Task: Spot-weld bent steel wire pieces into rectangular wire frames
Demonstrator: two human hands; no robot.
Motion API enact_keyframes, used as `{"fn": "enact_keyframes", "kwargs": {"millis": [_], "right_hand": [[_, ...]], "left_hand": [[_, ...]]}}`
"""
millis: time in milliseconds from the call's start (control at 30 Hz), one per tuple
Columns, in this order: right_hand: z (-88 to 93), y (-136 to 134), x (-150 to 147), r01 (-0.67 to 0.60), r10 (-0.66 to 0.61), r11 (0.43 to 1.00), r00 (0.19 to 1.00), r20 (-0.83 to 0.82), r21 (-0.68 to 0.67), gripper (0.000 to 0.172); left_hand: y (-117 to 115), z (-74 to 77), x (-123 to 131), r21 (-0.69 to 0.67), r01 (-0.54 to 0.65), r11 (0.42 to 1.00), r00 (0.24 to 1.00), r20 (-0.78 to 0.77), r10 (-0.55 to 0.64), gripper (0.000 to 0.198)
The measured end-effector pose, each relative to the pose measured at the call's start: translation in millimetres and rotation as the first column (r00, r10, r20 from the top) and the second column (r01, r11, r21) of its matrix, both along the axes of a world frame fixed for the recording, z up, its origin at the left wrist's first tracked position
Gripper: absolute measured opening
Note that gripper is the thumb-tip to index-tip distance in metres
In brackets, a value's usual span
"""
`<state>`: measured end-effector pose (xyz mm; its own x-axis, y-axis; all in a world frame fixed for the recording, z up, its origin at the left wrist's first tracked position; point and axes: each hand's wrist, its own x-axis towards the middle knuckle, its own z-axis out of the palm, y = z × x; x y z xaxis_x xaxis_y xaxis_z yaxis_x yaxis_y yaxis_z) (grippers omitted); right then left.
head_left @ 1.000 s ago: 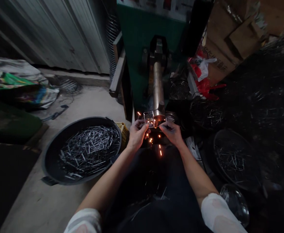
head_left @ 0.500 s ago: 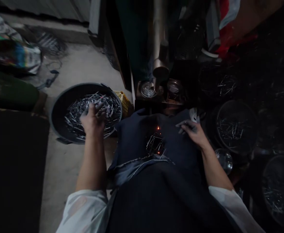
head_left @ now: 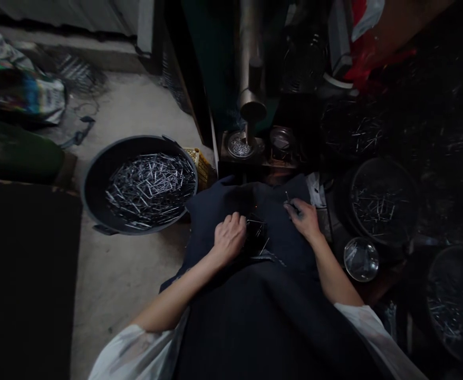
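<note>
My left hand is over my lap, its fingers curled down at the left edge of a small heap of thin metal pins. What those fingers hold, if anything, is hidden. To the right of the heap, my right hand pinches one thin metal pin that sticks up past the fingertips. The heap lies in a dark hollow of the dark blue cloth across my lap, with a faint orange spark just above it. On the floor at the left, a large black tub holds many similar shiny pins.
Ahead, a metal tube points down at a small dish of tiny metal bits. A yellow crate touches the tub's right side. On the right are a glass jar and dark round containers with pins.
My left hand has moved right, from over the black tub to the heap on my lap. My right hand has shifted slightly, and a pin now shows upright in its fingers. The sparks have dimmed.
</note>
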<state>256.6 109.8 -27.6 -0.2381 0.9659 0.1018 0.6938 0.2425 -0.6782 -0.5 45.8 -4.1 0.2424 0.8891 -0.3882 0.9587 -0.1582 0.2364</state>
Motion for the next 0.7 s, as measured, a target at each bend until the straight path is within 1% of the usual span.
{"fn": "enact_keyframes", "kwargs": {"millis": [100, 233, 300, 367, 400, 467, 567, 600, 633, 700], "right_hand": [[-3.8, 0.9, -1.1, 0.046, -0.045, 0.998, 0.999, -0.008, 0.045, 0.023], [-7.3, 3.6, -4.4, 0.073, -0.073, 0.993, 0.997, 0.002, 0.088, 0.026], [-8.6, 3.7, -4.5, 0.073, -0.074, 0.992, 0.997, 0.003, 0.1, 0.028], [-10.1, 3.3, -2.4, 0.089, -0.089, 0.989, 0.996, -0.005, 0.12, 0.03], [-10.9, 3.1, -0.7, 0.102, -0.101, 0.986, 0.995, -0.01, 0.13, 0.03], [-12.3, 2.6, 2.9, 0.112, -0.111, 0.984, 0.994, -0.014, 0.141, 0.03], [-12.8, 1.3, 6.1, 0.113, -0.111, 0.981, 0.994, -0.02, 0.158, 0.031], [-12.5, 0.6, 6.2, 0.116, -0.113, 0.98, 0.993, -0.025, 0.162, 0.031], [-12.2, 0.0, 5.9, 0.12, -0.116, 0.98, 0.993, -0.033, 0.162, 0.032], [-11.6, -1.2, 5.0, 0.131, -0.124, 0.981, 0.991, -0.054, 0.142, 0.032]], "left_hand": [[-10.1, -1.5, -3.9, -0.013, -0.019, 1.0, 1.0, -0.021, 0.019, 0.021], [-10.7, -8.6, 13.9, -0.054, -0.041, 0.998, 0.999, -0.008, 0.041, 0.025], [-5.7, -8.7, 20.9, -0.087, -0.071, 0.994, 0.996, 0.05, 0.075, 0.024], [-0.5, -3.6, 19.8, -0.096, -0.098, 0.991, 0.982, 0.152, 0.112, 0.02], [1.3, 0.8, 16.2, -0.083, -0.112, 0.99, 0.969, 0.212, 0.128, 0.017], [2.2, 11.5, 4.6, -0.009, -0.158, 0.987, 0.931, 0.333, 0.152, 0.012], [-3.0, 23.2, -16.9, 0.116, -0.276, 0.954, 0.866, 0.461, 0.195, 0.016], [-6.1, 24.2, -23.5, 0.124, -0.305, 0.944, 0.856, 0.47, 0.215, 0.021], [-9.8, 23.8, -29.5, 0.117, -0.323, 0.939, 0.861, 0.448, 0.24, 0.031], [-18.2, 20.2, -38.9, 0.066, -0.317, 0.946, 0.909, 0.306, 0.283, 0.048]]}}
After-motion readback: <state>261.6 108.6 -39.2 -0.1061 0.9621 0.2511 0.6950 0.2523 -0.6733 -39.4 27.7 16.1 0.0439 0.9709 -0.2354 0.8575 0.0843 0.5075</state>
